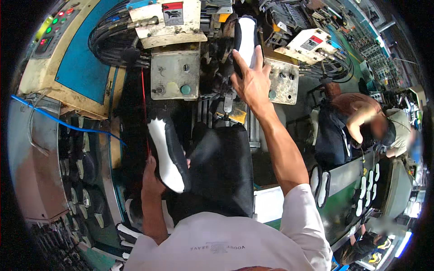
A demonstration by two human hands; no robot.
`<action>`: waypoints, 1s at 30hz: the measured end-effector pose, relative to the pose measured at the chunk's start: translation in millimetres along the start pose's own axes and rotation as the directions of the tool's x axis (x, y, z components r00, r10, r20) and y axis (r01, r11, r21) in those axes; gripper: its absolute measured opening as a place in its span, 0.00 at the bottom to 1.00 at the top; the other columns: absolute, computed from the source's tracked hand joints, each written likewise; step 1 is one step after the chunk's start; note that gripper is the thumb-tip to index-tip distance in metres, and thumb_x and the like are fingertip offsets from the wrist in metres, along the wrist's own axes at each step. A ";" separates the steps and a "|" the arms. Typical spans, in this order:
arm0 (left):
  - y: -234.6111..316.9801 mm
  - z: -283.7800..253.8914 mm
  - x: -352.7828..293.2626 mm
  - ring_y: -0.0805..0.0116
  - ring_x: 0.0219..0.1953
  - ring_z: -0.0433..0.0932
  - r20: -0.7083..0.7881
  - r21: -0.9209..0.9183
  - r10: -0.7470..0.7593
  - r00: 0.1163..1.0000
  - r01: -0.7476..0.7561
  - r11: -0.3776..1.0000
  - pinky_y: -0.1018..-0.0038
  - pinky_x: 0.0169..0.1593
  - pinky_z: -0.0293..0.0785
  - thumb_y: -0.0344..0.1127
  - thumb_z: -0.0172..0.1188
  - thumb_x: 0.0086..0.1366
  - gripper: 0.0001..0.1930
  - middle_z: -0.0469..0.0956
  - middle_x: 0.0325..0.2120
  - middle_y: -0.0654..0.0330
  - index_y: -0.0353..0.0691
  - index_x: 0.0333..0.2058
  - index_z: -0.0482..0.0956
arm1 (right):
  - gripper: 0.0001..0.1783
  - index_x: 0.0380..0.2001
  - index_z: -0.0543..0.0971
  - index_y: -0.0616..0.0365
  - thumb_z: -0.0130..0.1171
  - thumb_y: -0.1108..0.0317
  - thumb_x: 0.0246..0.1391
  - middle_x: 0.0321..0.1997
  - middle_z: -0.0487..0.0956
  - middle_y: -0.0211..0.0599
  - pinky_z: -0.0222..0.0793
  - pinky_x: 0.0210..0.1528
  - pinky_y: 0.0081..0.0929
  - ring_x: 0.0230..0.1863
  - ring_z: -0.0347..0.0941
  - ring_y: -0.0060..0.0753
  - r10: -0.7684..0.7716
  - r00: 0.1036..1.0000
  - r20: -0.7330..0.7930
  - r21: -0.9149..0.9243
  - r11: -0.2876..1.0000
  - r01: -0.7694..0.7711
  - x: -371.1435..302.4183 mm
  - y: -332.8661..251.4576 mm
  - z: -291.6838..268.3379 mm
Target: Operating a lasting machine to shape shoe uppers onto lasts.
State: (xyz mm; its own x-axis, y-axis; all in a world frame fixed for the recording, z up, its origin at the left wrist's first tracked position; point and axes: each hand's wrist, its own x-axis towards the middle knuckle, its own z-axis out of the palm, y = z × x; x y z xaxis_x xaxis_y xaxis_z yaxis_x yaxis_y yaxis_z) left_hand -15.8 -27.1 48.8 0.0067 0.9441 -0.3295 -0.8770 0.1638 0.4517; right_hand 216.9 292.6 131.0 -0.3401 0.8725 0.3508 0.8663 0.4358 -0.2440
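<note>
In my left hand [153, 175] is a black shoe upper [166, 151] with a white insole board on its underside, turned toward me. The fingers wrap its dark side, partly hidden behind it. My right hand [254, 83] reaches forward to a second black shoe upper [246, 40], also with a white underside. That one sits in the middle of the machine, white side up. The right thumb and fingers lie along both sides of its near end.
Two metal button boxes [175, 74] flank the machine's middle, with bundled hoses [108, 38] beside it. A control cabinet [81, 67] stands left, near racked shoes [92, 198]. Right, a green conveyor [337, 198] carries shoe parts. Another person [357, 117] bends over beyond it.
</note>
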 end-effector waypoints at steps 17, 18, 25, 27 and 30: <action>-40.9 7.2 30.7 0.42 0.48 0.88 -0.257 0.288 -0.130 0.958 0.204 0.936 0.52 0.54 0.86 0.66 0.41 0.80 0.40 0.84 0.49 0.40 0.29 0.63 0.73 | 0.33 0.74 0.72 0.45 0.54 0.65 0.65 0.76 0.67 0.67 0.52 0.81 0.56 0.78 0.60 0.68 -0.300 0.904 -0.306 -0.216 0.946 0.241 87.6 36.4 49.9; -43.0 12.7 38.5 0.44 0.47 0.88 -0.294 0.304 -0.121 0.948 0.213 0.929 0.54 0.53 0.86 0.65 0.41 0.80 0.39 0.85 0.48 0.41 0.30 0.63 0.73 | 0.31 0.73 0.73 0.43 0.49 0.65 0.68 0.75 0.68 0.66 0.53 0.81 0.55 0.78 0.61 0.67 -0.318 0.888 -0.331 -0.217 0.942 0.256 104.2 43.1 52.9; -49.2 28.6 82.6 0.49 0.51 0.87 -0.428 0.306 -0.139 0.893 0.288 0.907 0.54 0.56 0.83 0.54 0.50 0.80 0.31 0.81 0.58 0.47 0.43 0.73 0.64 | 0.32 0.70 0.74 0.58 0.54 0.66 0.63 0.70 0.71 0.71 0.56 0.78 0.51 0.74 0.65 0.67 -0.349 0.897 -0.270 -0.287 0.919 0.271 164.1 45.7 38.4; -51.3 25.7 91.0 0.49 0.53 0.86 -0.529 0.293 -0.140 0.837 0.334 0.896 0.53 0.59 0.82 0.53 0.50 0.80 0.31 0.80 0.60 0.46 0.44 0.74 0.64 | 0.34 0.73 0.73 0.54 0.53 0.66 0.63 0.72 0.71 0.69 0.53 0.80 0.51 0.75 0.64 0.67 -0.291 0.924 -0.248 -0.242 0.942 0.232 163.5 37.9 30.7; -48.3 21.6 103.3 0.45 0.53 0.86 -0.292 0.315 -0.210 0.933 0.301 0.900 0.51 0.58 0.83 0.53 0.51 0.80 0.32 0.79 0.60 0.44 0.44 0.75 0.61 | 0.32 0.71 0.75 0.55 0.53 0.67 0.63 0.70 0.72 0.69 0.55 0.79 0.51 0.74 0.65 0.67 -0.303 0.910 -0.282 -0.244 0.940 0.237 164.5 35.2 19.0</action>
State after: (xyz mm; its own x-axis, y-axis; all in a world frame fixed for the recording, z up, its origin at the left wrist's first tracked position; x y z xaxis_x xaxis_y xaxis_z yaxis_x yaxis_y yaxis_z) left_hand 37.6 68.7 10.8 0.0497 0.7632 -0.6442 -0.6358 0.5216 0.5689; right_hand 184.5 455.7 162.9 -0.4693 0.6000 0.6479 0.8231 0.5629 0.0749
